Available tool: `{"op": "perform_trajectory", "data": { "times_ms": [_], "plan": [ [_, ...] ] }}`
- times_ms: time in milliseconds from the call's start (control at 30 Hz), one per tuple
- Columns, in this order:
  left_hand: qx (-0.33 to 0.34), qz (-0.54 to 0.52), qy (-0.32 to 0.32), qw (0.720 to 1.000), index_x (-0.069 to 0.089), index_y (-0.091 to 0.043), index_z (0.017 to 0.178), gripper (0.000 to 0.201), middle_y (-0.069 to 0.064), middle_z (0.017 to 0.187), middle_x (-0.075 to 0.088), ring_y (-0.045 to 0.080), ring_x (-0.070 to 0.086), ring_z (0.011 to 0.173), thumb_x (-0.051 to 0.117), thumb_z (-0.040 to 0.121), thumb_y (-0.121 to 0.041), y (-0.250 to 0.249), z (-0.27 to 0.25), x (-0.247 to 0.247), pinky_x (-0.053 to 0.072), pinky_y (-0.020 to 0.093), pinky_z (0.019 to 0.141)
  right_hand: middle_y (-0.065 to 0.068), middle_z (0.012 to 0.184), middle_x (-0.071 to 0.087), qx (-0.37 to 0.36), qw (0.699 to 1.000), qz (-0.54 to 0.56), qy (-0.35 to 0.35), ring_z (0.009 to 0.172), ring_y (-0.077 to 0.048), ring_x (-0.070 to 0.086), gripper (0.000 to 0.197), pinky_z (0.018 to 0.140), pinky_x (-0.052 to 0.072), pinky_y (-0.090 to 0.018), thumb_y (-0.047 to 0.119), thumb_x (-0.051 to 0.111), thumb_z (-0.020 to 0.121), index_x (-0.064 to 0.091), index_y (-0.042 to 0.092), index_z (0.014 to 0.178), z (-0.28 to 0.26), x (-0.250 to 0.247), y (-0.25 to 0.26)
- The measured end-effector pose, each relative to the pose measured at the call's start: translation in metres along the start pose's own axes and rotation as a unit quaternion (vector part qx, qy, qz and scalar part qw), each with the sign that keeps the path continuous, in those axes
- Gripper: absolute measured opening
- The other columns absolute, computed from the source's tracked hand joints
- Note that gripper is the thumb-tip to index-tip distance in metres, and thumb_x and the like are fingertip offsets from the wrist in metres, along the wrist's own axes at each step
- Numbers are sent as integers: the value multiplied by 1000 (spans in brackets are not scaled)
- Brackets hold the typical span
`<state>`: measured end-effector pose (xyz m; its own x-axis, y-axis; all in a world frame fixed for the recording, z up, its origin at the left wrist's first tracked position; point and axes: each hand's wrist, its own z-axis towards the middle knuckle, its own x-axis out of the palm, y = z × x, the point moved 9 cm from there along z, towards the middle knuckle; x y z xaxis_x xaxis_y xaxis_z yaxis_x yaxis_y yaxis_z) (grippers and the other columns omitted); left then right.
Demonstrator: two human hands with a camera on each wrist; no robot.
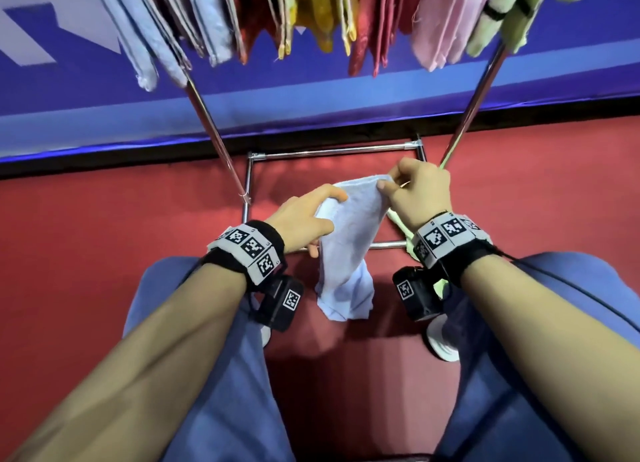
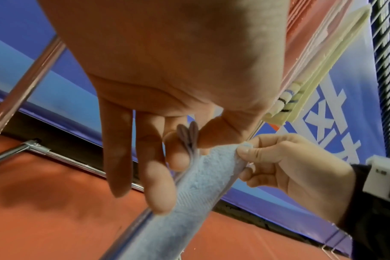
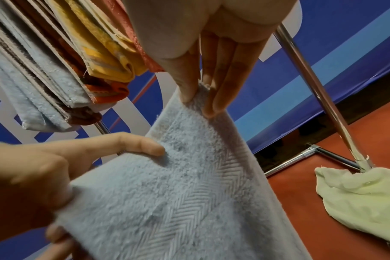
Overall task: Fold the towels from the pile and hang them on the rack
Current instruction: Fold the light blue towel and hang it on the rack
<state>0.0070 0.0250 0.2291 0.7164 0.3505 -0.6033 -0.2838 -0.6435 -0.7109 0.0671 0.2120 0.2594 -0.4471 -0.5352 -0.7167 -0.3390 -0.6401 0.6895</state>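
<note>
Pale blue terry towel (image 1: 346,243) held mid-fold between hands: left hand (image 1: 304,219) pinching left corner, right hand (image 1: 420,191) pinching right; chrome rack (image 1: 214,129) beyond already full; green towel (image 3: 358,198) on floor remaining

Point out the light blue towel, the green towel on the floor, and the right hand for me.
light blue towel (image 1: 346,239): head view, middle of the cloth.
green towel (image 3: 356,198): right wrist view, its crumpled centre.
right hand (image 1: 420,193): head view, the back.

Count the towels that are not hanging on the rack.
2. A light blue terry towel is held between the left hand and right hand; a pale green towel lies on the red floor. Others may be hidden.
</note>
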Motion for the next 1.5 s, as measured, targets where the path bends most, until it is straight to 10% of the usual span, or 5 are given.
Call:
{"op": "perform_trajectory", "data": {
  "times_ms": [133,267,1067,1333,1500],
  "plan": [
    [-27,-26,-15,999,47,-31,131,56,13,67,68,25,72,56,51,80,-7,4,4,1,60,35,72,7,60,56,-73,996,0,49,58,-14,52,11,68,47,-20,16,73,80,65,15,73,-16,17,19],
    [-27,-50,-11,998,46,-23,117,41,15,69,70,26,71,56,54,83,-3,-2,4,8,62,44,69,1,63,61,-183,978,-15,102,61,-27,61,13,59,49,-32,10,72,74,60,15,72,-45,46,42],
    [-52,-101,44,993,42,-8,121,48,21,81,70,32,74,70,59,81,11,9,9,22,59,44,69,-2,78,66,-227,947,-113,197,73,-30,64,32,63,52,-42,39,42,80,64,16,81,-56,83,40],
    [-61,-60,47,995,44,-13,123,64,28,96,67,30,62,66,64,63,-3,22,16,23,52,39,57,-5,87,69,-228,947,-128,188,79,-34,65,24,65,53,-41,38,59,86,64,15,86,-61,79,42],
    [-62,-82,55,993,38,-14,140,71,25,105,68,36,71,89,58,75,7,24,16,24,60,57,77,0,83,66,-217,951,-128,178,78,-29,64,26,62,49,-35,42,67,85,62,17,86,-57,74,41]
  ]
}}
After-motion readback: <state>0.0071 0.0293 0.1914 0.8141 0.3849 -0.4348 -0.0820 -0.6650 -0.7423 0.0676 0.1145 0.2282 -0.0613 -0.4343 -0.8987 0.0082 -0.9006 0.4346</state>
